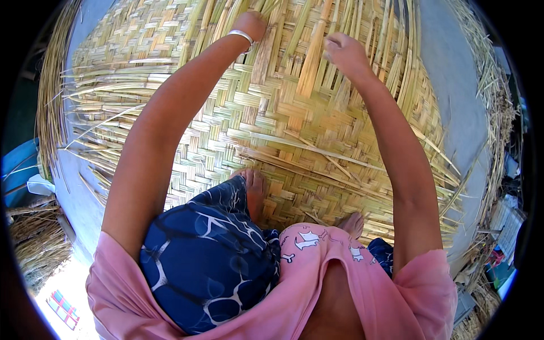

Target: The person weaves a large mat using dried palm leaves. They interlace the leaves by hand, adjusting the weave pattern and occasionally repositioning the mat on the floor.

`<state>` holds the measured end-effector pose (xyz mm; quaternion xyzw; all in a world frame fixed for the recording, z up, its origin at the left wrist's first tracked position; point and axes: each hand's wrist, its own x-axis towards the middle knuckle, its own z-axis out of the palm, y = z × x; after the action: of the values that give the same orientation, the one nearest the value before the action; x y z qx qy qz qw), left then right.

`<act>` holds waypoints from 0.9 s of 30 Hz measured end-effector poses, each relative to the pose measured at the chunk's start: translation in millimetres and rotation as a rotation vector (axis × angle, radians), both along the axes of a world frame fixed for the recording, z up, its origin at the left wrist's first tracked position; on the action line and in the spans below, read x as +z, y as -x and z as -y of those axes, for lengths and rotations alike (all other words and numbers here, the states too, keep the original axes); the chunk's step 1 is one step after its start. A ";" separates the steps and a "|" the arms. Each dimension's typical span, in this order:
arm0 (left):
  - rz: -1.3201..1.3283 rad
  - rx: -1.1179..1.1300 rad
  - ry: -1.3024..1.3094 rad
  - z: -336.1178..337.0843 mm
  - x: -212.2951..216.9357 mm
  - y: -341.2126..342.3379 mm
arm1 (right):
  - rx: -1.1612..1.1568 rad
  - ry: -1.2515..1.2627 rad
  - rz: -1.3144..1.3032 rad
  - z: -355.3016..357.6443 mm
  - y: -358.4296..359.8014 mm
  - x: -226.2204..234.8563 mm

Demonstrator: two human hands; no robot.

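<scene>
Right fingers (331, 42) curled near strips (310, 71); left hand (250, 25) bunched over others; neither grip can be told. Mat (221, 136) lies underfoot, extending ahead. Advisable: strips flat, snug, parallel.

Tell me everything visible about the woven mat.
The woven mat looks made of flat, split cane or reed strips, pale green to straw yellow with browner patches, interlaced in a stepped pattern. It lies flat on a grey floor, its side edges ragged with unwoven ends. Toward the top, long strips stand out over the weave. Both bare feet rest on it; the left hand is at the upper strips. Whether the right hand touches is unclear.
</scene>
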<state>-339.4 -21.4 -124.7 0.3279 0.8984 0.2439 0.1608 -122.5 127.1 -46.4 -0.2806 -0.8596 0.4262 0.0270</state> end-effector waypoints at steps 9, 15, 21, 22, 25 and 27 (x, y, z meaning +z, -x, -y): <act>0.846 0.259 -0.225 -4.9 38.5 -4.8 | -0.162 0.552 0.208 -2.6 84.9 -57.5; 0.827 0.319 -0.209 9.5 31.1 2.0 | -0.039 0.696 0.063 13.7 102.3 -60.7; 0.864 0.327 -0.169 13.8 51.3 -8.7 | 0.021 0.506 0.278 29.4 90.3 -31.2; 0.895 0.326 -0.176 10.9 63.1 -13.6 | 0.027 0.582 0.241 14.3 89.1 -49.3; 0.924 0.350 -0.180 14.7 68.6 -20.5 | -0.023 0.574 0.110 12.2 89.1 -65.5; 0.933 0.347 -0.194 22.9 65.3 -17.2 | 0.081 0.418 0.152 40.2 93.3 -27.7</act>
<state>-322.2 -44.4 -59.3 0.0434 0.7454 0.4701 0.4707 -215.9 86.8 -74.1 -0.2767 -0.7626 0.5735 -0.1140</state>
